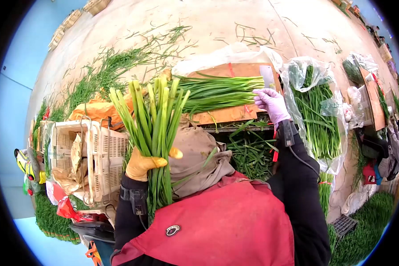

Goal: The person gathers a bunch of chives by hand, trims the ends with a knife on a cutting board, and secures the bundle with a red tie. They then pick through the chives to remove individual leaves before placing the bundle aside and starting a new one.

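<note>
My left hand (145,164), in a yellow glove, wraps round an upright bunch of garlic chives (157,119); the pale cut stems fan out at the top and the leaves hang over my lap. My right hand (270,101), in a thin purple glove, is at the stem ends of a pile of garlic chives (221,91) lying on a wooden board (226,116). Its fingers are drawn together in a pinch; whether a stem is between them I cannot make out. Just beyond this hand a flat metal blade (267,75) rests on the board's right end.
A plastic bag (292,84) packed with chives lies to the right of the board. White plastic crates (93,155) stand on my left, beside an orange sack (97,113). Leaf trimmings (250,155) are heaped below the board, and more loose leaves (102,71) are strewn on the floor.
</note>
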A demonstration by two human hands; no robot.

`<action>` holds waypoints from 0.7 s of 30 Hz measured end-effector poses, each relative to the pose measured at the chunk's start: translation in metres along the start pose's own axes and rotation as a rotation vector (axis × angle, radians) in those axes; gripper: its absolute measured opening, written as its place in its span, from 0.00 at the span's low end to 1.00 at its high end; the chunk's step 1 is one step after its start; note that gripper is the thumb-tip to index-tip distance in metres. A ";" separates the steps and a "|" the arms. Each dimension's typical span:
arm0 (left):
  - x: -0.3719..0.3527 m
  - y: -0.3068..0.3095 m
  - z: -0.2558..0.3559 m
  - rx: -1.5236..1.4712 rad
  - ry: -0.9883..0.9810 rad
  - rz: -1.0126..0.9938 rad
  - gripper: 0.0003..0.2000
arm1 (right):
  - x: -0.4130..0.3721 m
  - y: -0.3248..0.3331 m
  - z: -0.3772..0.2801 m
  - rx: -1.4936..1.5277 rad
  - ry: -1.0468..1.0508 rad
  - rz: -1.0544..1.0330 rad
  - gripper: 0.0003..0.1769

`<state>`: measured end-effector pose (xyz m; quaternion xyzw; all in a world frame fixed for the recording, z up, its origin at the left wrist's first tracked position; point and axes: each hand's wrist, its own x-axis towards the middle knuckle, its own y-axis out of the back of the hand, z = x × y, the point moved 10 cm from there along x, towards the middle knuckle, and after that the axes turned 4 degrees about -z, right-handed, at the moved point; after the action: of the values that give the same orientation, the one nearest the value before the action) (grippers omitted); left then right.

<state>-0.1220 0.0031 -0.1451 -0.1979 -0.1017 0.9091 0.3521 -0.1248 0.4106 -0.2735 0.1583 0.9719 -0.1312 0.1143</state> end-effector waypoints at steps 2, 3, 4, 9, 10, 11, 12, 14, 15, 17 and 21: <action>0.005 0.004 -0.014 -0.014 0.032 -0.012 0.29 | 0.020 0.030 0.024 -0.044 -0.089 0.094 0.10; 0.006 0.007 -0.023 -0.033 0.071 -0.015 0.30 | 0.029 0.042 0.035 -0.031 -0.104 0.124 0.10; 0.007 0.008 -0.031 -0.052 0.109 -0.018 0.30 | 0.039 0.055 0.047 -0.030 -0.121 0.160 0.09; 0.020 0.012 -0.069 -0.114 0.177 0.057 0.29 | 0.072 0.083 0.065 -0.021 -0.099 0.253 0.08; 0.021 0.014 -0.074 -0.122 0.192 0.051 0.29 | 0.077 0.087 0.066 -0.032 -0.096 0.260 0.08; 0.023 0.017 -0.078 -0.130 0.207 0.047 0.29 | 0.082 0.094 0.069 -0.064 -0.094 0.286 0.08; 0.025 0.019 -0.081 -0.138 0.221 0.043 0.29 | 0.089 0.102 0.074 -0.097 -0.093 0.310 0.08; 0.027 0.020 -0.083 -0.149 0.263 0.028 0.29 | 0.108 0.121 0.078 -0.253 -0.018 0.331 0.09; 0.026 0.021 -0.084 -0.152 0.307 0.018 0.29 | 0.114 0.122 0.067 -0.375 0.056 0.329 0.09; 0.027 0.024 -0.088 -0.154 0.350 -0.012 0.29 | 0.117 0.128 0.050 -0.759 0.129 0.400 0.12; 0.033 0.027 -0.092 -0.181 0.318 -0.058 0.30 | 0.115 0.055 -0.004 -0.951 0.415 0.357 0.10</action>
<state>-0.1207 0.0099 -0.2467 -0.3671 -0.1317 0.8429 0.3706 -0.2135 0.4946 -0.3119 0.2741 0.8842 0.3781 -0.0003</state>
